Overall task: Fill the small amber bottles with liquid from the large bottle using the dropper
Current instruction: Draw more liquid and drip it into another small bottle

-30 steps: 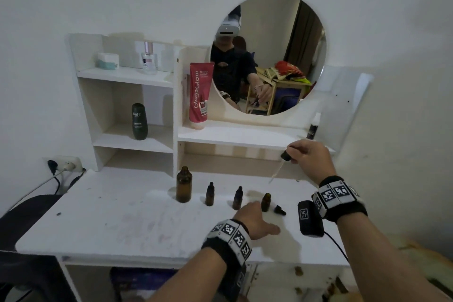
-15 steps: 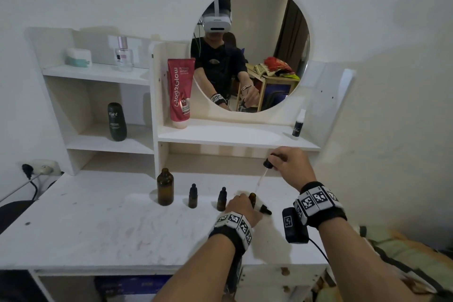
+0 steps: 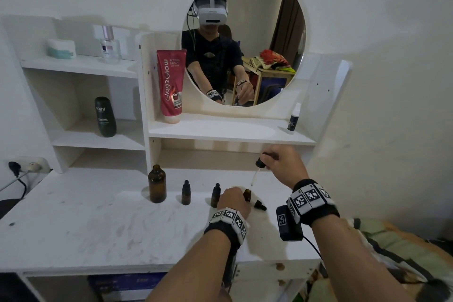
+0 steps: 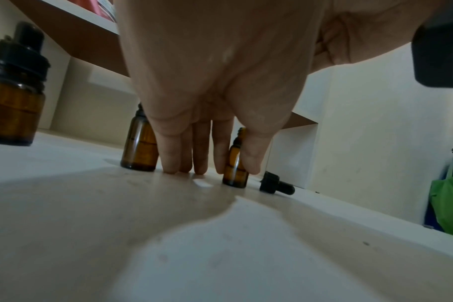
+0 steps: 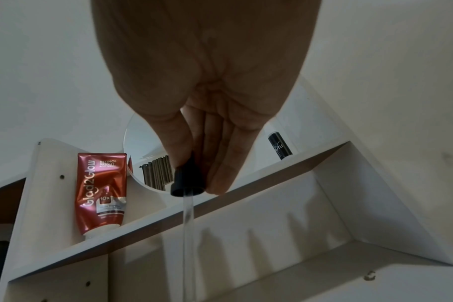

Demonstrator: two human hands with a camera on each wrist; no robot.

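Amber glass, uncapped: the small open bottle (image 3: pixel 247 194) stands upright on the white tabletop (image 3: pixel 98 223) at lower centre of the head view, pinched between the thumb and index finger of your left hand (image 3: pixel 234 201); the other fingertips (image 4: pixel 169 166) rest on the surface. Its black cap (image 3: pixel 259 205) lies on its side just right of it, apart from the glass. Two more small bottles (image 3: pixel 186 192) (image 3: pixel 215 195), black caps on, stand in line to the left. The large bottle (image 3: pixel 157 184), brown and uncapped, stands furthest left in that row.

Your right hand (image 3: pixel 285 165) pinches the dropper (image 3: pixel 257 171) by its black bulb and collar, raised above and right of the open bottle. The clear tube slants down and left; its tip hangs above the bottle mouth without touching it. Whether the tube holds liquid, I cannot tell.

Above, a red tube (image 3: pixel 171 86) stands on the shelf beside the round mirror (image 3: pixel 269 19).
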